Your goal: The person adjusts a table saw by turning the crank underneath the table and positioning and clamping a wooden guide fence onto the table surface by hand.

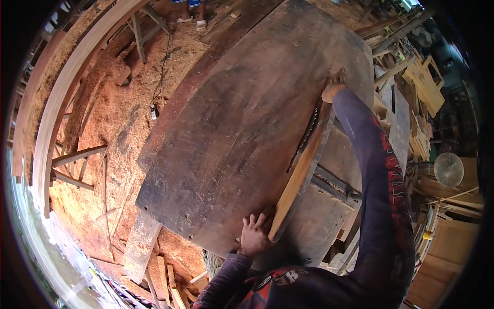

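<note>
My left hand [253, 236] lies on a large dark wooden tabletop [231, 129], fingers spread, close beside the near end of a narrow wooden board [296, 185]. My right hand [334, 90] reaches out to the far end of this board. Its fingers look stretched out over the tabletop, though their contact with the board is hard to make out. The board runs lengthwise between both hands, its lighter face showing. Alongside it on the left is a dark slot with a jagged, chain-like edge [309, 131].
Sawdust [123, 123] covers the floor at left, with a long curved timber [77, 67] on trestles. A cable with a black-and-white end [154, 112] lies there. Another person's legs [193, 10] stand at the back. Stacked wood [424, 87] and a round fan-like object [448, 170] are at right.
</note>
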### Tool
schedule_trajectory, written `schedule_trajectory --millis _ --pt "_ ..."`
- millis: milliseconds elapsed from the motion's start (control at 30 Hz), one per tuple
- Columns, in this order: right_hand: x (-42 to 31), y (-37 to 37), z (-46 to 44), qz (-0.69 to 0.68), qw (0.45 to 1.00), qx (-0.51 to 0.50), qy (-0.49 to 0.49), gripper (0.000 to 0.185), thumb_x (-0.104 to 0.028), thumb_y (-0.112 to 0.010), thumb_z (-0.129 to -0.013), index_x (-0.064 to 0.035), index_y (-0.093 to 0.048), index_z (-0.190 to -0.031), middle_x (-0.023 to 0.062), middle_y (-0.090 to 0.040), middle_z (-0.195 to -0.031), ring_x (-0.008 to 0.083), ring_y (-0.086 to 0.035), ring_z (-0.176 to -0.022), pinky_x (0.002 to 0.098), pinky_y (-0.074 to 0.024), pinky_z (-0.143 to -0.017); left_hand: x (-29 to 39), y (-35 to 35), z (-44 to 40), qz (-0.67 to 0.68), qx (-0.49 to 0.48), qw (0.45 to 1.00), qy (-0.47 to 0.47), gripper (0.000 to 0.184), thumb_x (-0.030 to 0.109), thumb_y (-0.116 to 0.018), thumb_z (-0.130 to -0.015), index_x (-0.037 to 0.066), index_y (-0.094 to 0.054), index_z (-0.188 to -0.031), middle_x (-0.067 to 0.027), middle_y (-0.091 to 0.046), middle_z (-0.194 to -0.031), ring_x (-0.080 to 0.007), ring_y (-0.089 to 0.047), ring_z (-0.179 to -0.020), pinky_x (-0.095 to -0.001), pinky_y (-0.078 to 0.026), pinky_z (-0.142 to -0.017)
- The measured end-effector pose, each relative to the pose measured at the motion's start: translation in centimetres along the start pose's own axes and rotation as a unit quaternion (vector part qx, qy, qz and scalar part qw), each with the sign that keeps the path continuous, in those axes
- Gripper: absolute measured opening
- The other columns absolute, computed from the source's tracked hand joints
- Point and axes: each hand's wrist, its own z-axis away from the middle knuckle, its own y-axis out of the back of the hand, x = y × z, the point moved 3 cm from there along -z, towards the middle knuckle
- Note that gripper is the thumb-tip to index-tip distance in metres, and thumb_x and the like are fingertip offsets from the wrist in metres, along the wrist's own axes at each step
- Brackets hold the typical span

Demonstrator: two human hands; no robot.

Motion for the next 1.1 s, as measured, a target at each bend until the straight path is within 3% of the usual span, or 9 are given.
schedule_trajectory --millis 200,367,500,567,733,933,1000,1033,1100 --pt "-0.2 3.7 1.2 -0.088 0.979 0.184 0.028 0.067 -0.037 -0.039 -0.095 0.0057 -0.034 -0.147 0.0218 -0.023 -0.159 0.0376 -0.016 -0.148 0.0531 -0.0109 -0.120 -1.5 -3.7 1.4 -0.088 -0.078 0.993 0.008 0.067 0.053 -0.074 -0.070 0.006 -0.070 -0.117 -0.0167 -0.043 -0.144 -0.0430 -0.042 -0.122 -0.0587 -0.034 -0.101" --pt "1.0 4.3 5.7 -0.176 0.953 0.247 0.019 0.063 -0.036 -0.044 -0.098 0.0056 -0.037 -0.144 0.0231 -0.027 -0.156 0.0387 -0.021 -0.146 0.0509 -0.0131 -0.121 -0.6 -1.9 0.6 -0.037 -0.047 0.998 0.007 0.063 0.047 -0.074 -0.072 -0.001 -0.069 -0.112 -0.0173 -0.047 -0.141 -0.0402 -0.043 -0.123 -0.0516 -0.036 -0.100" --pt "4.8 0.2 13.5 -0.315 0.770 0.544 0.110 0.037 -0.018 -0.054 -0.095 0.0009 -0.054 -0.127 0.0191 -0.047 -0.141 0.0392 -0.041 -0.132 0.0470 -0.0368 -0.107 -0.2 -1.7 0.6 -0.052 -0.061 0.997 0.025 0.069 0.046 -0.075 -0.073 0.000 -0.063 -0.123 -0.0160 -0.047 -0.141 -0.0381 -0.042 -0.124 -0.0490 -0.036 -0.099" --pt "8.0 -4.3 17.1 -0.168 0.792 0.578 0.108 0.031 -0.013 -0.058 -0.092 0.0021 -0.058 -0.120 0.0181 -0.054 -0.132 0.0388 -0.047 -0.124 0.0475 -0.0395 -0.104 -0.6 -2.5 0.8 -0.051 -0.025 0.998 0.024 0.076 0.039 -0.079 -0.066 0.006 -0.060 -0.131 -0.0161 -0.046 -0.141 -0.0403 -0.041 -0.123 -0.0509 -0.032 -0.103" --pt "15.6 -19.2 18.8 -0.318 0.884 0.334 0.081 0.038 -0.017 -0.061 -0.089 0.0043 -0.057 -0.120 0.0224 -0.053 -0.128 0.0403 -0.050 -0.122 0.0483 -0.0404 -0.103 -0.6 -2.2 0.5 -0.064 -0.037 0.997 0.019 0.068 0.043 -0.074 -0.076 -0.001 -0.061 -0.126 -0.0158 -0.046 -0.143 -0.0381 -0.041 -0.126 -0.0476 -0.035 -0.101" --pt "17.0 -24.4 13.9 -0.454 0.856 0.244 0.042 0.034 -0.019 -0.059 -0.090 0.0031 -0.062 -0.116 0.0259 -0.062 -0.115 0.0418 -0.060 -0.110 0.0455 -0.0514 -0.086 -0.3 -2.4 0.7 -0.079 -0.010 0.996 0.027 0.061 0.043 -0.074 -0.077 -0.002 -0.066 -0.117 -0.0158 -0.043 -0.145 -0.0387 -0.039 -0.128 -0.0486 -0.033 -0.105" --pt "17.0 -23.1 12.7 -0.180 0.935 0.304 -0.019 0.028 -0.020 -0.056 -0.092 0.0047 -0.067 -0.097 0.0214 -0.068 -0.089 0.0349 -0.068 -0.086 0.0482 -0.0535 -0.073 -0.7 -2.2 0.6 -0.071 -0.019 0.997 0.038 0.059 0.043 -0.074 -0.077 -0.003 -0.067 -0.114 -0.0160 -0.043 -0.146 -0.0391 -0.039 -0.128 -0.0495 -0.033 -0.105" --pt "16.7 -22.9 12.4 -0.186 0.933 0.308 -0.016 0.028 -0.020 -0.056 -0.092 0.0047 -0.067 -0.097 0.0214 -0.068 -0.089 0.0349 -0.068 -0.086 0.0482 -0.0535 -0.073 -1.0 -2.7 0.7 -0.092 -0.024 0.995 0.032 0.059 0.043 -0.074 -0.077 -0.003 -0.068 -0.114 -0.0160 -0.043 -0.146 -0.0392 -0.039 -0.129 -0.0499 -0.034 -0.105" --pt "17.7 -23.8 11.6 -0.501 0.820 0.277 -0.013 0.025 -0.022 -0.056 -0.092 -0.0004 -0.066 -0.084 0.0134 -0.060 -0.067 0.0249 -0.058 -0.055 0.0402 -0.0450 -0.048 -1.2 -3.2 0.7 -0.123 -0.038 0.991 0.025 0.060 0.042 -0.075 -0.075 -0.003 -0.068 -0.114 -0.0159 -0.042 -0.146 -0.0390 -0.039 -0.128 -0.0499 -0.034 -0.104"
